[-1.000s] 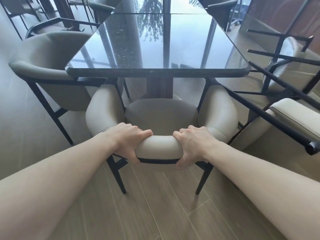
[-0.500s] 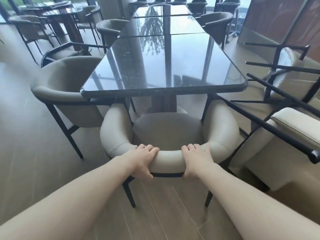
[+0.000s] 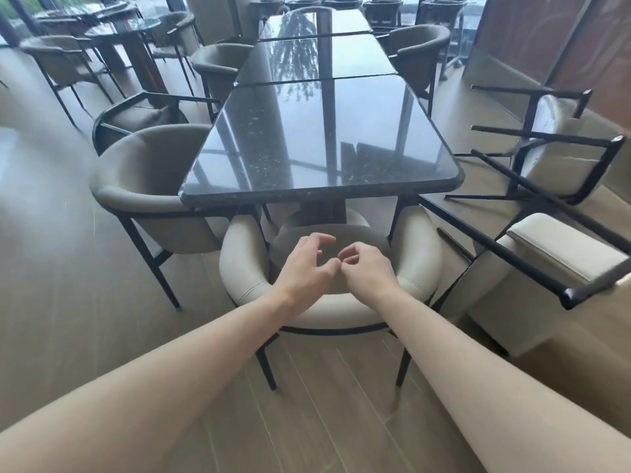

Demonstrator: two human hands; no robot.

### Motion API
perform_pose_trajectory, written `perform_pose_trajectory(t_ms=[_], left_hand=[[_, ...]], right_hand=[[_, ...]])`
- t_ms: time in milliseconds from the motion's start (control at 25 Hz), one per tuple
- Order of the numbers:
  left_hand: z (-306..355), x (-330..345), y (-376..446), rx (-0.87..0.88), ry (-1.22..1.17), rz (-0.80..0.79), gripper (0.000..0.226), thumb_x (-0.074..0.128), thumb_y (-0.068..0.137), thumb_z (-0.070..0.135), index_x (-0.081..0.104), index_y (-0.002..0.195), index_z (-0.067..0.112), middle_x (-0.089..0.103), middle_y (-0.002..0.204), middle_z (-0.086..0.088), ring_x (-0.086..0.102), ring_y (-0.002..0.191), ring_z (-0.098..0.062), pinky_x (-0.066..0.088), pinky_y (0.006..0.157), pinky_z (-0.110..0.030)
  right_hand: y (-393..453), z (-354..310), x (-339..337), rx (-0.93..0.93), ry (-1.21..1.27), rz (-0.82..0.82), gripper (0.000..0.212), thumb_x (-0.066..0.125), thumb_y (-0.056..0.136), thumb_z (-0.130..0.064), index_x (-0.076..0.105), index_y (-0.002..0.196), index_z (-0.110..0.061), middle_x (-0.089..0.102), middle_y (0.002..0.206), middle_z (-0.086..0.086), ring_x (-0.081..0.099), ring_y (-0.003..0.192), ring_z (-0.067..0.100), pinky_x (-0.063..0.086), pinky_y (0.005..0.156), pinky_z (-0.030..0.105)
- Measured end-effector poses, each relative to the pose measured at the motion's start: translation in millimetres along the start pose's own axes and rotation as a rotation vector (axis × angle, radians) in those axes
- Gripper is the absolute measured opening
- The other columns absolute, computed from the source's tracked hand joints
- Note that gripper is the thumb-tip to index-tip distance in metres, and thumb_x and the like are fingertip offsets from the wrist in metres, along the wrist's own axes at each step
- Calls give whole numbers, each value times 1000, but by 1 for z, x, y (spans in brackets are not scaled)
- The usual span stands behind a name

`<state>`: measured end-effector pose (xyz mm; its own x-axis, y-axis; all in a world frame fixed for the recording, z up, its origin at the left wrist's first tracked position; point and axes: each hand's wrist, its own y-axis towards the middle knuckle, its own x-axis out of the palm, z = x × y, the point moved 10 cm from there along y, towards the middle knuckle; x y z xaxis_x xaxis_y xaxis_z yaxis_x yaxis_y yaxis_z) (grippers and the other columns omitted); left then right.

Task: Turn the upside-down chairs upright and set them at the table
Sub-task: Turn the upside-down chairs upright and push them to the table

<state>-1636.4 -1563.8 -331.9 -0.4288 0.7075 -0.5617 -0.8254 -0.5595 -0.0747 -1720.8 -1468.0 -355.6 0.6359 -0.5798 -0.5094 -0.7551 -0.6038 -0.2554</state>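
Now both hands (image 3: 336, 268) hover unclenched above the chair (image 3: 327, 302) at the glossy table (image 3: 321, 145).

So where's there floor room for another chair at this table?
The table's right side is bare floor up to the far chair. The left side is crowded with chairs, and the near end is taken by the cream chair.

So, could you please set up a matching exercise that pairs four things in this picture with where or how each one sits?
Things:
1. cream chair
2. grey chair
3. overturned chair
4. both hands

States:
A. legs in the air, right of the table
B. upright at the table's near end
C. open, holding nothing
D. upright along the table's left side

Pairs: 1-B, 2-D, 3-A, 4-C
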Motion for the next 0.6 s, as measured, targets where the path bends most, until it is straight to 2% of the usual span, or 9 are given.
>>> perform_pose_trajectory(t_ms=[120, 280, 440, 600], left_hand=[[25, -23, -10, -16, -111, 58, 34, 57, 98, 21, 54, 131, 26, 54, 135, 4, 52, 123, -9, 40, 99, -26], [40, -37, -33, -87, -271, 96, 34, 56, 100, 21, 54, 134, 24, 60, 133, -3, 59, 121, -17, 46, 105, -37], [49, -58, -54, -118, -342, 156, 32, 57, 100, 20, 56, 132, 23, 61, 130, 8, 58, 113, -3, 41, 86, -13], [53, -70, -69, -149, -378, 172, 28, 58, 100, 22, 57, 128, 28, 59, 122, 20, 53, 106, 13, 36, 79, -8]], right_hand=[[-20, -29, -20, -11, 123, 63, 18, 59, 92, -25, 65, 108, -21, 66, 100, -5, 56, 82, 1, 39, 61, 16], [-45, -50, -28, 32, 230, 110, 16, 58, 91, -21, 65, 105, -21, 67, 99, -6, 61, 88, 8, 42, 63, 18], [-70, -68, -31, 35, 286, 97, 16, 58, 90, -18, 64, 103, -24, 68, 99, -7, 63, 92, 8, 45, 69, 20], [-92, -66, -46, 34, 307, 116, 18, 56, 90, -17, 66, 102, -26, 71, 100, -4, 63, 93, 8, 45, 72, 22]])
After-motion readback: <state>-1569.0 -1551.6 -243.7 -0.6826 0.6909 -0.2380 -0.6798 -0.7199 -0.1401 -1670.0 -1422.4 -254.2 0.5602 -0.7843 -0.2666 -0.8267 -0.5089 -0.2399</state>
